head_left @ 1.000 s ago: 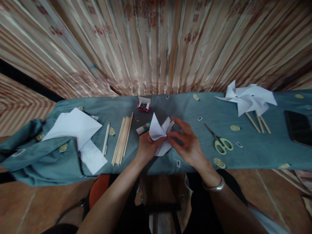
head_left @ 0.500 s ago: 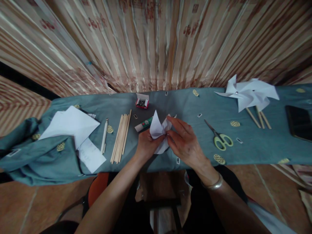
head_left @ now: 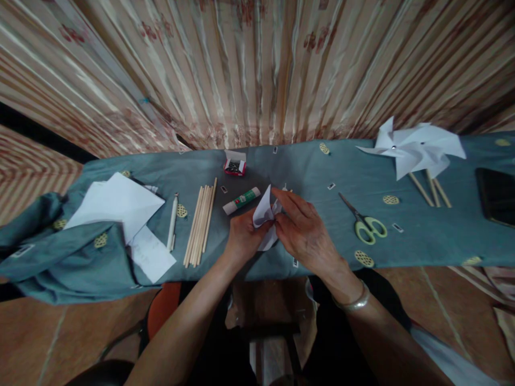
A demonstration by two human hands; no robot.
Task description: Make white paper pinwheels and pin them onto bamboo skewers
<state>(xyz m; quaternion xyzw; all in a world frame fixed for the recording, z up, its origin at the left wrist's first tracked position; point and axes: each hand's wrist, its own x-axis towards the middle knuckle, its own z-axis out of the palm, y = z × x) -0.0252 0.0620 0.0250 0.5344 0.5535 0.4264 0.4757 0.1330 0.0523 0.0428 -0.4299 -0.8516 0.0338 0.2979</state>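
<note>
Between my hands is a white paper pinwheel (head_left: 264,210), its blades curled in toward the middle. My left hand (head_left: 244,234) grips it from the left, with the thumb near the centre. The fingers of my right hand (head_left: 300,222) press on its right side and cover much of it. A green and white glue stick (head_left: 243,200) lies just beyond my left hand. Behind that stands an open small red and white box (head_left: 235,163) of dark pins. Wooden sticks (head_left: 200,224) lie in a bundle to the left.
A white pen (head_left: 173,222) and sheets of white paper (head_left: 116,201) lie on the left. Green-handled scissors (head_left: 368,228) rest to the right. Farther right are white pinwheels on sticks (head_left: 414,145) and a black phone (head_left: 497,194). A striped curtain (head_left: 257,69) hangs behind the cloth-covered table (head_left: 314,171).
The pinwheel has turned and folded more tightly between my hands, so the glue stick shows in full. My right hand has shifted slightly over the paper.
</note>
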